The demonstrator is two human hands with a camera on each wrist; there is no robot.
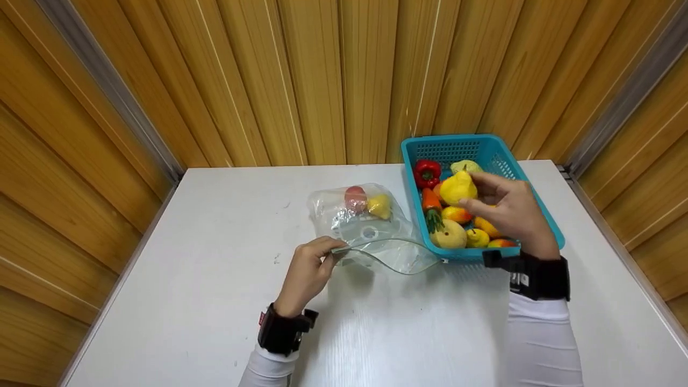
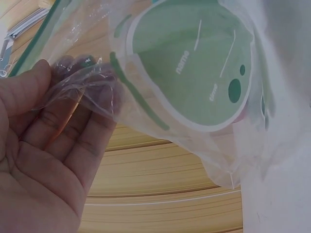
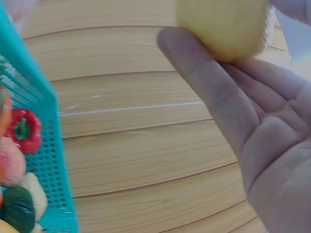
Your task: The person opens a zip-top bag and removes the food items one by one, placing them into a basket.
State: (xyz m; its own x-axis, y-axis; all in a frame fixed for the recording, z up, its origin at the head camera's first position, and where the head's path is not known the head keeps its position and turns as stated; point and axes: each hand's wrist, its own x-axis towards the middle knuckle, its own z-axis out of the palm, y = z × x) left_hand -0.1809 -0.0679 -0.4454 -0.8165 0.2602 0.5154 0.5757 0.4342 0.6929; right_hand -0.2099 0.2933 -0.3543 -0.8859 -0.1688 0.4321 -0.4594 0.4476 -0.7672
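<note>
My left hand [image 1: 309, 271] pinches the left end of the green-edged mouth of a clear zip bag [image 1: 344, 226], which lies on the table with its mouth parted. Inside the bag are a red round fruit [image 1: 355, 198] and a yellow fruit [image 1: 380, 206]. A green label [image 2: 194, 63] shows on the bag in the left wrist view. Above the basket, my right hand [image 1: 510, 209] holds a yellow pear [image 1: 458, 189] between thumb and fingers. In the right wrist view the top of the pear [image 3: 221, 26] is cut off.
The blue plastic basket [image 1: 486, 141] stands at the back right, touching or close to the bag. It contains a red bell pepper [image 1: 427, 173], a carrot [image 1: 430, 200], a round tan fruit [image 1: 449, 234] and several other fruits. Wood-patterned walls [image 1: 317, 80] enclose the white table [image 1: 226, 242].
</note>
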